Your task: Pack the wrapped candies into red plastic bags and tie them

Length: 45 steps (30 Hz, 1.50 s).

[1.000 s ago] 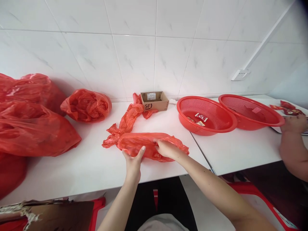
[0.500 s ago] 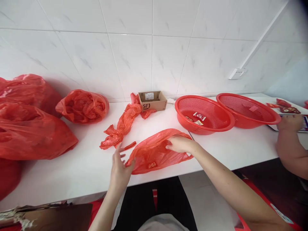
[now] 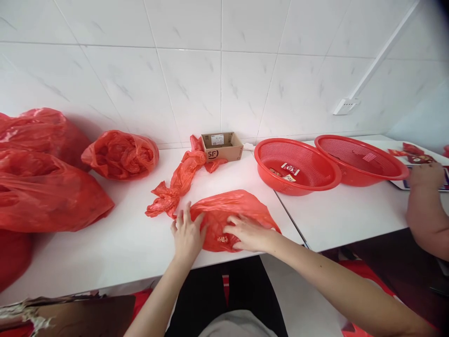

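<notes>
Nearest, at the lower left, a torn brown cardboard box [image 3: 84, 316] sits below the front edge of the white tabletop [image 3: 126, 248]. The person's dark trousers [image 3: 196, 290] show under the same edge, near the middle.

Just above that edge a thin red plastic bag [image 3: 242, 201] lies loosely spread on the tabletop, pale lettering on its near side. The left hand [image 3: 189, 234] is at the bag's left end, thumb and fingers spread apart. The right hand [image 3: 247, 234] rests over the bag's middle, fingers fanned and lightly curved, with a gap between them and the thumb.

Beyond the left hand, a twisted length of red plastic [image 3: 185, 173] runs back toward the wall and meets a small open carton [image 3: 226, 153] marked "SF". To the far left, large full red bags [image 3: 52, 201] are piled up, with a rounder crumpled red bundle [image 3: 121, 157] beside them.

On the right, a red mesh basket [image 3: 298, 186] holds a few small packets [image 3: 290, 169]; a second red basket [image 3: 372, 178] stands against it. Past that, another person's hand [image 3: 426, 177] is near some dark red packages [image 3: 417, 157].

At the back rises a white tiled wall [image 3: 189, 89] with a socket [image 3: 346, 106].
</notes>
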Tool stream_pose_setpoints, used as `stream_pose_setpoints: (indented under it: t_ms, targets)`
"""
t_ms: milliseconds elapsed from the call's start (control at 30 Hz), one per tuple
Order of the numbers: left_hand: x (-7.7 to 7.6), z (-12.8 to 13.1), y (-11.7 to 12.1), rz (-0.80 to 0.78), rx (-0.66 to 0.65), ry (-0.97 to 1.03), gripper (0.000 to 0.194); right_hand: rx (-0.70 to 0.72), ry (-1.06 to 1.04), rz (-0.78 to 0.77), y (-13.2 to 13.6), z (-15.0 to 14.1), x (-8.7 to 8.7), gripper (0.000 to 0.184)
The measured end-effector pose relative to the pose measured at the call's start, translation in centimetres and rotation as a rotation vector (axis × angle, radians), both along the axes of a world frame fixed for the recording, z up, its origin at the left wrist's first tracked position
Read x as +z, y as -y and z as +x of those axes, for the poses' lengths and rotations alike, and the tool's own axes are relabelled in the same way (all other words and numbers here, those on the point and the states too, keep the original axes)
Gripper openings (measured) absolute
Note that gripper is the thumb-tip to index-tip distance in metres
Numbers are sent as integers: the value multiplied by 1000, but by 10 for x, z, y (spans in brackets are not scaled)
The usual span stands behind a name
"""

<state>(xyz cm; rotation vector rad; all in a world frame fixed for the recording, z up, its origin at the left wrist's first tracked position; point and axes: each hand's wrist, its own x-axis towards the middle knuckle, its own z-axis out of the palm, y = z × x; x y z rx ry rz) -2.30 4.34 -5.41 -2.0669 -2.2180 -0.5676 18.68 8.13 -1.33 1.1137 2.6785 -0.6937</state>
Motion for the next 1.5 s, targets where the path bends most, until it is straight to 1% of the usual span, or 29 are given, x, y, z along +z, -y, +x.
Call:
stream_pose_setpoints:
  t_ms: [100,167,200,267,333,367,433,500,600,700,767,833,867,933,1000,1033,1067,1100,1133,1167,1200,1233,1267,1300,1333,1367,1400,1433,1500]
  targets:
    - [10,-17,-11,-26,68,13,29,-104,2,-200,-1,8,8,48]
    - [16,-21,-12,-62,51,30,33,-133,-2,-223,-3,8,15,43]
    - [18,-20,-11,-85,24,42,37,-140,-15,-182,-4,5,16,38]
    - [20,-16,-6,-126,-30,69,45,-148,-45,-21,-4,-5,15,31]
    - [20,-12,-2,-149,-55,96,49,-149,-48,131,0,-17,10,28]
    - [20,-10,-1,-155,-61,108,50,-145,-41,168,2,-22,6,26]
    - [19,-9,0,-165,-79,130,47,-131,-32,163,7,-27,-2,22]
    - [17,-9,-1,-173,-98,150,43,-127,-44,140,9,-26,-6,15]
    - [13,-10,-3,-190,-109,178,42,-151,-100,107,3,-16,-3,17]
    - [11,-9,-4,-233,-113,198,46,-274,-296,14,-12,-4,9,17]
    - [14,-9,-2,-276,-113,209,49,-397,-388,54,-20,3,18,22]
    - [21,-8,2,-322,-117,222,52,-480,-359,131,-25,11,30,32]
    - [26,-9,4,-342,-121,231,53,-489,-333,130,-24,15,37,36]
    - [39,-11,9,-375,-130,248,54,-426,-347,23,-20,24,52,39]
    - [52,-15,13,-407,-146,304,59,-328,-472,-108,-16,34,68,38]
    - [57,-18,15,-423,-155,349,64,-301,-558,-149,-15,41,75,36]
    - [61,-20,16,-436,-162,402,69,-306,-649,-157,-17,48,81,36]
    - [65,-23,17,-441,-169,458,73,-346,-735,-116,-21,56,84,36]
    - [67,-26,18,-436,-175,512,76,-415,-799,-25,-27,66,86,37]
    - [69,-29,18,-423,-178,559,78,-500,-818,106,-35,76,84,37]
    - [70,-32,19,-408,-178,605,78,-587,-770,256,-43,87,79,37]
    - [71,-34,20,-399,-175,650,78,-663,-651,401,-52,98,73,38]
    - [72,-36,21,-400,-168,691,77,-719,-481,518,-60,108,64,39]
    - [74,-37,23,-409,-158,723,76,-751,-293,589,-66,117,56,41]
    - [74,-38,24,-421,-147,745,75,-768,-127,623,-70,123,47,42]
    - [75,-39,25,-431,-135,754,74,-776,-7,635,-72,127,40,41]
    - [75,-40,26,-436,-128,752,73,-778,58,646,-73,128,35,38]
    - [75,-40,26,-438,-125,745,73,-779,81,662,-72,127,32,37]
    - [73,-41,26,-442,-126,729,73,-780,65,694,-67,118,32,37]
